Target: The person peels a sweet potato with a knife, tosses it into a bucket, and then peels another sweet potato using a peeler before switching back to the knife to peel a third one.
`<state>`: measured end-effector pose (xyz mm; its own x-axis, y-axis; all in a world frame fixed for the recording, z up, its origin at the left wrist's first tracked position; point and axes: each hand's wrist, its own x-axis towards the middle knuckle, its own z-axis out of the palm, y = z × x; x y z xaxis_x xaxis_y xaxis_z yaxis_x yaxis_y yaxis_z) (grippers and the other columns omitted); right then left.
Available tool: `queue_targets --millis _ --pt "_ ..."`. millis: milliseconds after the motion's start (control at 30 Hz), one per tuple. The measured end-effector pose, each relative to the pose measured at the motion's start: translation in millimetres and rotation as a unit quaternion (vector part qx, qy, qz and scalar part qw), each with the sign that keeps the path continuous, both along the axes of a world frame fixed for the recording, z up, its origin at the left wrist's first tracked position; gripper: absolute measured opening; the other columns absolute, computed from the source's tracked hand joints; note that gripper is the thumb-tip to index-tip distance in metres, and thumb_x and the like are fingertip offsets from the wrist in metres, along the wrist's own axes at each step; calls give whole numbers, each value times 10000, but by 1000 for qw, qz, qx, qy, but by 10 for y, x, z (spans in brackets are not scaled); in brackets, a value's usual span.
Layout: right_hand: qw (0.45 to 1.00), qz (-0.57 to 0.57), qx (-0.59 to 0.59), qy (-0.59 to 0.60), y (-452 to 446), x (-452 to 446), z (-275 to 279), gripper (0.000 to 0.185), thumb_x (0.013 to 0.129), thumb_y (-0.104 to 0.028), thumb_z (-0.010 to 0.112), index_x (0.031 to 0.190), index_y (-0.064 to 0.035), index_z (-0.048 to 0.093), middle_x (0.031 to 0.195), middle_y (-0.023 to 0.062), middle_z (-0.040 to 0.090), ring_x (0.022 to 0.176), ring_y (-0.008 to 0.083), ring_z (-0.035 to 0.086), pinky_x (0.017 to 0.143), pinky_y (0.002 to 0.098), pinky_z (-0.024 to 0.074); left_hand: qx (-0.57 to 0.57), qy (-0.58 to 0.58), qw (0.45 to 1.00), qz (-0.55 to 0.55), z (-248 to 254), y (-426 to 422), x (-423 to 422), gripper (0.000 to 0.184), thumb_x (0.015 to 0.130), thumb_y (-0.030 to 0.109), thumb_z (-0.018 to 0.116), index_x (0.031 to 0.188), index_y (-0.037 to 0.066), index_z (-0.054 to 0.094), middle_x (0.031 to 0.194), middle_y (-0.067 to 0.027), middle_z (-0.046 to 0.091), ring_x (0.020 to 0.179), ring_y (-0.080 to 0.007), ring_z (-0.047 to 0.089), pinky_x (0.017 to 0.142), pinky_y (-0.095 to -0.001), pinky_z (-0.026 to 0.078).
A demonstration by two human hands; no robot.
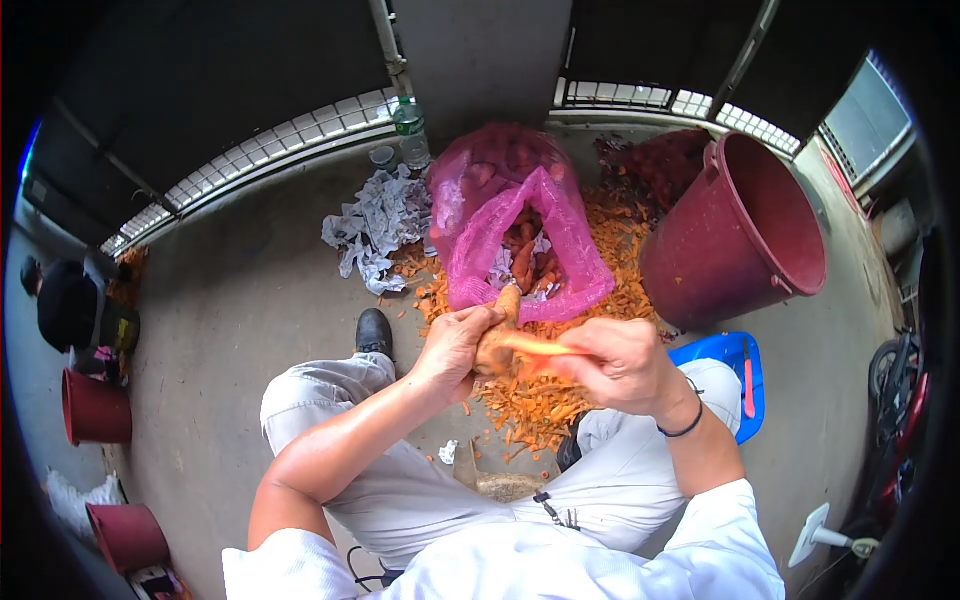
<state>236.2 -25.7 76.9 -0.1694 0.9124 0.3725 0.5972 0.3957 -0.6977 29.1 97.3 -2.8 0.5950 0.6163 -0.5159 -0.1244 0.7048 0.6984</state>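
At twelve o'clock a glossy plastic mesh bag point(500, 155), at ten crumpled matt paper point(385, 215), at two a scuffed plastic bucket point(700, 250), over matt concrete floor point(230, 290).

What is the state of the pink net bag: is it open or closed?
Open. The pink net bag has its mouth spread wide, and orange-brown roots show inside.

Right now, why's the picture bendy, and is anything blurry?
Head view: the grey floor bows at its edges, corners black, probably a very wide lens. Head view: the right hand and its slim orange tool are smeared, probably from moving fast; the left hand looks sharper. Head view: light glows through the white grating; the tall black panels look dim.
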Motion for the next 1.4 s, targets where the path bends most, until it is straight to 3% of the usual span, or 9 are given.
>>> queue_targets --millis 133,167,267,567,833,1033,1133,1267,1400 --pt "983 -177 5 53 34 360 -6 100 859 37 775 956 40 751 821 105 749 717 113 716 637 254 569 -53 -2 996 -75 66 134 -190 275 986 299 652 1142 73 661 878 -39 672 601 -123 612 438 -291 432" --pt "970 -154 -69 175 24 367 -59 100 848 40 790 941 50 753 821 101 754 739 110 722 659 245 578 -79 -2 994 -77 57 112 -182 319 1004 378 594 1185 122 651 886 -17 665 607 -116 592 430 -286 378" --pt "988 -52 -80 124 49 141 -83 122 844 2 823 942 42 761 792 85 754 728 98 722 631 244 572 -140 -30 986 -90 -28 58 -177 346 1029 418 516 1224 159 637 915 9 660 672 -103 590 453 -298 370" --pt "993 -1 -58 101 53 -109 -190 144 860 -71 835 947 13 755 767 87 731 640 118 678 574 267 513 -91 -84 990 -68 77 -144 -106 396 1048 264 560 1332 -8 608 1139 -130 713 963 -188 730 813 -364 624" --pt "988 28 -97 119 20 64 -67 125 823 -38 853 896 22 771 780 106 753 666 139 707 605 265 529 -72 -109 980 -147 104 -166 -110 499 1044 266 578 1438 -36 536 1276 -158 683 1100 -206 706 941 -367 587" --pt "977 -9 -148 156 2 235 -120 105 842 -15 828 908 41 770 780 74 756 707 97 696 630 247 540 -80 -59 990 -100 78 -270 -81 360 1024 301 605 1248 24 656 1026 -76 717 848 -145 704 615 -315 565" --pt "952 -87 -186 227 59 597 -277 61 866 2 786 913 34 765 809 37 750 729 78 678 645 236 542 -75 -62 982 -164 101 -174 -238 470 995 329 623 1359 31 602 968 -110 708 737 -207 692 511 -319 499" --pt "942 -246 -221 -51 133 1152 -414 126 819 -11 801 907 57 743 789 69 740 731 97 695 638 261 553 -74 -59 972 -216 220 -164 -260 462 992 395 577 1294 48 613 875 -120 654 620 -214 617 458 -289 407" --pt "943 -285 -170 18 74 1296 -451 112 839 -18 802 886 40 718 812 66 743 761 91 697 667 252 553 -101 -156 959 -213 96 -69 -291 415 1025 404 513 1241 62 604 893 -120 649 647 -209 605 481 -287 400"
